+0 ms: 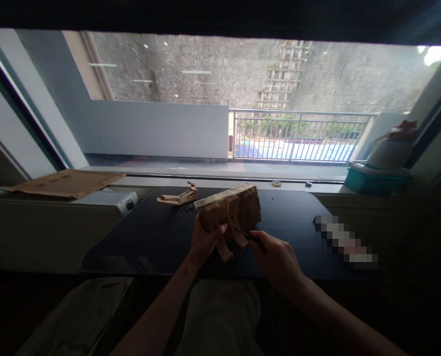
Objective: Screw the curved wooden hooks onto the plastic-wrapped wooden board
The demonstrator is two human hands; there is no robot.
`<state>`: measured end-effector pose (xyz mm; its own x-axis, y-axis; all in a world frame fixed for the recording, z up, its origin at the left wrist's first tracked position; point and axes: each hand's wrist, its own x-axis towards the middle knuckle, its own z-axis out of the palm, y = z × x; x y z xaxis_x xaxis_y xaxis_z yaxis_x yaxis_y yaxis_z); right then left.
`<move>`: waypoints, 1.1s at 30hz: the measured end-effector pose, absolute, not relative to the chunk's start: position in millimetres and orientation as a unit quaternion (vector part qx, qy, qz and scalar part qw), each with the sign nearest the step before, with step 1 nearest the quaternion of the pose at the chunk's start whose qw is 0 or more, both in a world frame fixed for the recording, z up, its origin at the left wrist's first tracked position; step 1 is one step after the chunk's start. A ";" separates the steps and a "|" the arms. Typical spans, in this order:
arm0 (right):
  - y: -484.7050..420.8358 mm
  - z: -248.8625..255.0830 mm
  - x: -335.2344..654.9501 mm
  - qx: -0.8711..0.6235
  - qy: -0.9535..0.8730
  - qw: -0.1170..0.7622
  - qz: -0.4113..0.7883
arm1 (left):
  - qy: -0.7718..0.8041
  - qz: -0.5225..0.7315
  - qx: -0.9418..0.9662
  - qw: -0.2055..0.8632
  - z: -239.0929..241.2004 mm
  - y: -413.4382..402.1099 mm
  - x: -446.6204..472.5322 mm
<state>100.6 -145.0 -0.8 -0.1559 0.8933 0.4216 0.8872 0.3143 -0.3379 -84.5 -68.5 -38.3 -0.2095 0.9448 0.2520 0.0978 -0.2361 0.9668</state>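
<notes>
A wooden block-shaped box (250, 206), with clear film or tape along its top, is tilted up over the dark table. Two curved wooden legs lie against its near side, one an upper leg (233, 217) and the other a lower leg (225, 254). My left hand (204, 241) grips the box at its left end, thumb pressed near the legs. In my right hand (278, 256) is a dark-handled screwdriver (256, 240), its thin shaft reaching the upper leg. The tip's exact seat is too small to make out. Behind lie loose curved wooden pieces (179, 198) with several screws (186, 207) beside them.
The dark table (142, 247) stands below a window sill. A brown paper envelope (64, 182) rests at left, over a white slatted unit (109, 200). On the sill are a tape roll (276, 183) and a teal box (376, 179). A pixelated item (346, 242) lies at right.
</notes>
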 end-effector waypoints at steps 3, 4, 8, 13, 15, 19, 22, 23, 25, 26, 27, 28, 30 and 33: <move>-147.8 2.1 97.3 -0.618 -0.730 0.287 0.059 | 0.503 0.598 0.519 0.346 -38.7 -68.2 -83.8; -148.2 6.3 97.6 -0.612 -0.743 0.267 0.046 | 0.500 0.602 0.517 0.346 -38.9 -68.1 -83.5; -145.3 29.7 103.9 -0.508 -0.845 0.131 -0.102 | 0.494 0.610 0.503 0.361 -37.1 -68.3 -81.8; -135.9 40.0 109.7 -0.381 -0.903 0.037 -0.196 | 0.488 0.612 0.504 0.367 -37.0 -67.5 -82.0; -134.3 33.3 107.9 -0.405 -0.896 0.076 -0.166 | 0.488 0.609 0.511 0.362 -39.4 -66.2 -83.3; -136.8 15.4 99.3 -0.552 -0.798 0.242 -0.021 | 0.492 0.601 0.518 0.358 -42.1 -65.8 -84.4; -141.4 13.2 95.3 -0.594 -0.754 0.278 0.038 | 0.483 0.607 0.512 0.368 -39.4 -68.2 -82.8; -143.0 15.9 95.0 -0.591 -0.763 0.262 0.032 | 0.479 0.611 0.511 0.370 -38.0 -69.3 -82.2; -145.6 24.9 95.9 -0.566 -0.800 0.200 -0.015 | 0.472 0.614 0.511 0.372 -35.8 -71.2 -81.3; -146.4 30.3 96.7 -0.542 -0.823 0.161 -0.051 | 0.471 0.615 0.512 0.372 -35.2 -71.8 -81.2; -146.5 35.4 97.7 -0.515 -0.844 0.123 -0.090 | 0.472 0.614 0.511 0.372 -35.0 -72.1 -81.3; -146.0 39.8 98.8 -0.484 -0.861 0.089 -0.128 | 0.474 0.613 0.512 0.371 -35.2 -72.2 -81.5; -143.2 44.2 100.8 -0.428 -0.884 0.043 -0.183 | 0.481 0.610 0.512 0.367 -36.4 -71.6 -82.2; -138.4 36.6 102.0 -0.408 -0.892 0.046 -0.189 | 0.488 0.608 0.515 0.357 -37.7 -70.1 -83.1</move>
<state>102.0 -138.4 36.6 -0.6625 0.7108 0.2365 0.7457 0.5957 0.2986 -83.1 -70.1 -37.7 -0.2159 0.9360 0.2781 0.0680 -0.2697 0.9605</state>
